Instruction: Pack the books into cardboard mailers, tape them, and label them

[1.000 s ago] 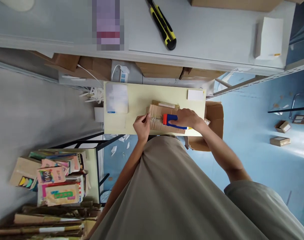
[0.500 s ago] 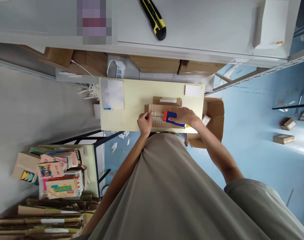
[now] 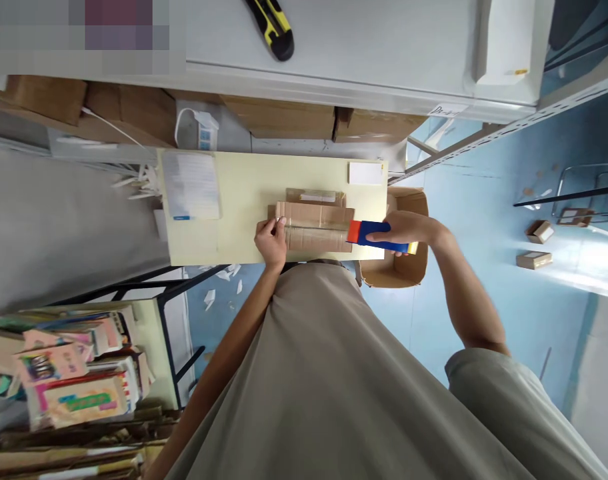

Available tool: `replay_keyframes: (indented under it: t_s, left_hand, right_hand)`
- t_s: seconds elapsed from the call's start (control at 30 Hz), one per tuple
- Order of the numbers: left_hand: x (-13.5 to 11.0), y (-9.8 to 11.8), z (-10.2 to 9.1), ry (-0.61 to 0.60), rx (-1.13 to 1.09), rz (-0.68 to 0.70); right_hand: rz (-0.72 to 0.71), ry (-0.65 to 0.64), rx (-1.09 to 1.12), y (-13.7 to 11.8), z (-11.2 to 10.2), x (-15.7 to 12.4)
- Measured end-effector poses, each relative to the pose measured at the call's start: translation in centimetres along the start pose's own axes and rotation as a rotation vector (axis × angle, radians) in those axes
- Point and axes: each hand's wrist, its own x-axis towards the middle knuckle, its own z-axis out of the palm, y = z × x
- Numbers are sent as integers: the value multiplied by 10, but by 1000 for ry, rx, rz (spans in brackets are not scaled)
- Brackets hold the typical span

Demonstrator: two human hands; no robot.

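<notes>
A cardboard box (image 3: 309,240) lies on the cream table in front of me, with a strip of clear tape along its top seam. My left hand (image 3: 271,241) is closed at its left end, thumb and fingertips gripping the edge. In my right hand (image 3: 407,230) is a blue tape dispenser (image 3: 377,233) with an orange front. That front is at the box's right end, while the hand is out past the table's right edge. Behind the box sits another small cardboard box (image 3: 317,196) with a white label.
On the table (image 3: 254,180) are a sheet in a clear sleeve (image 3: 191,185) and a white pad (image 3: 365,173). Beyond is a grey shelf with a utility knife (image 3: 274,30). An open carton (image 3: 409,267) stands right; books (image 3: 84,373) are stacked left.
My right hand has drawn the tape dispenser rightward along the box to its right end, laying tape over the seam. My left hand stays at the left end. The whole view has shifted.
</notes>
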Motion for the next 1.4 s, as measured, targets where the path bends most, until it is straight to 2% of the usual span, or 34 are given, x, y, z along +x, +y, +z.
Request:
replay_keyframes:
  t_s: [0.1,0.23,0.37,0.53,0.7,0.83,0.9,0.93,1.0,1.07,1.13,1.2,1.27,1.33,1.4]
  left_hand:
    - [1,-1,1,0,-4,-15]
    - [3,-5,2,-9,-7,-4]
    - [3,-7,2,-17,29,11]
    - [4,-3,-1,-14,86,44]
    - [17,-9,-21,29,116,57]
    - [32,-20,-48,62,157,-17]
    - [37,-13,-57,106,160,-34]
    - [38,-4,-59,134,146,-7]
    - [37,27,-56,162,92,137]
    - [34,74,-47,109,16,378]
    - [31,130,-33,26,-42,620]
    - [32,187,-17,-40,-74,851]
    - [39,237,-1,-90,-97,1026]
    - [49,274,12,-111,-126,1116]
    - [57,296,20,-110,-151,1147]
  right_hand:
    - [72,-36,36,32,-5,-17]
    - [114,37,-106,45,1,-8]
    - [158,168,-240,36,18,19]
    - [182,255,-273,18,47,49]
    - [159,405,-285,-2,77,71]
    - [145,435,-161,-4,79,69]
    - [119,455,-75,0,70,58]
    - [94,469,-21,2,63,50]
    - [18,519,85,3,44,29]
    - [-58,619,155,-2,20,6]
    - [-110,764,156,-16,-8,-17]
    - [-142,924,87,-34,-38,-33]
    - [-166,1057,-42,-52,-68,-40]
    - [-169,1142,-187,-68,-98,-37]
    - [-152,1183,-294,-78,-124,-23]
